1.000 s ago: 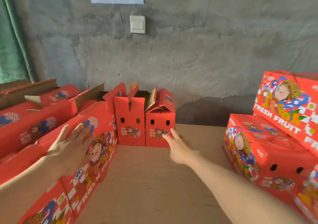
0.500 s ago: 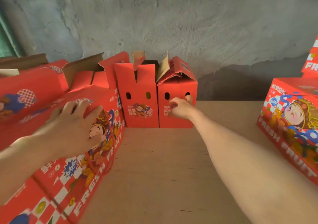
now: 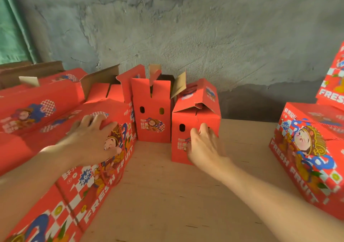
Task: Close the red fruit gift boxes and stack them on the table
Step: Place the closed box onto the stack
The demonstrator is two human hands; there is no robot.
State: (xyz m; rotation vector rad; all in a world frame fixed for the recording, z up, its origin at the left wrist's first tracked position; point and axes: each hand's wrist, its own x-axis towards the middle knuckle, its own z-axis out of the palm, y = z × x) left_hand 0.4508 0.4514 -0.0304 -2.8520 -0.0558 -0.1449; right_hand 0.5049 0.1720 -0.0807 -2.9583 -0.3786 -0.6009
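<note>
Two red fruit gift boxes stand end-on at the back of the table. The left one (image 3: 151, 124) has its top flaps up and open. The right one (image 3: 188, 115) has half-folded flaps and sits nearer to me. My right hand (image 3: 203, 145) grips its front face, with fingertips hooked in the right finger hole. My left hand (image 3: 91, 137) lies flat with spread fingers on a closed red box (image 3: 104, 167) at the left.
More red boxes (image 3: 37, 104), some with open brown flaps, crowd the left side. Closed boxes (image 3: 309, 148) are stacked at the right edge. The wooden table (image 3: 176, 204) runs between them up to a grey concrete wall (image 3: 186, 37).
My right hand took hold of the right-hand open box by its finger hole and pulled it toward me, away from its neighbour. My left hand stayed on the closed box.
</note>
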